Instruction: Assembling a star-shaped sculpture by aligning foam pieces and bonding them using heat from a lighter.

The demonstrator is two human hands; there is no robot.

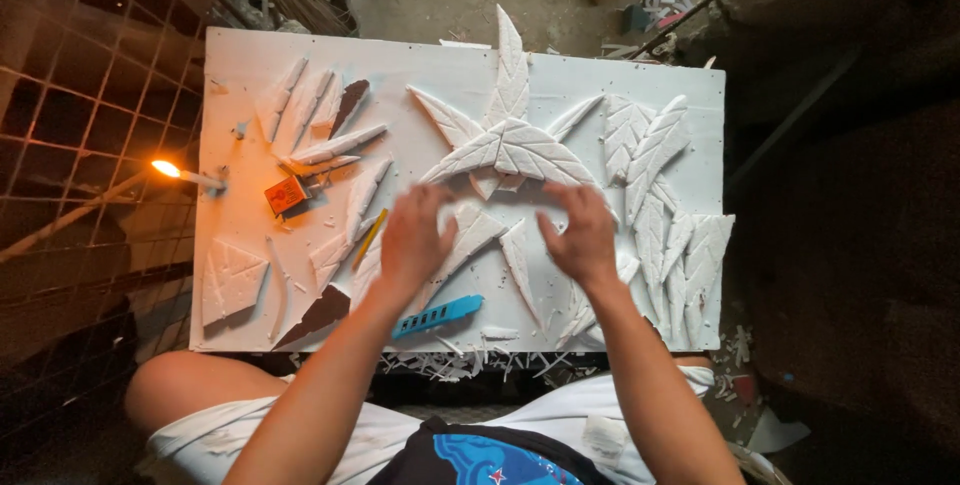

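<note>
White foam leaf pieces [520, 150] lie fanned out on a white board [460, 65], seemingly arranged into a symmetrical pattern. The left hand [415, 240] and right hand [578, 235] hover just below the central leaves, fingers spread and gripping nothing, motion-blurred. A lit candle [185, 175] stands at the board's left edge.

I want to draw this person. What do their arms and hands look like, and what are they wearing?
Both arms are bare all the way up, with no sleeves in view. The left hand and the right hand wear no gloves, and no rings or watch show. The fingers look blurry. Lower down are white shorts and a dark top with a blue print.
</note>
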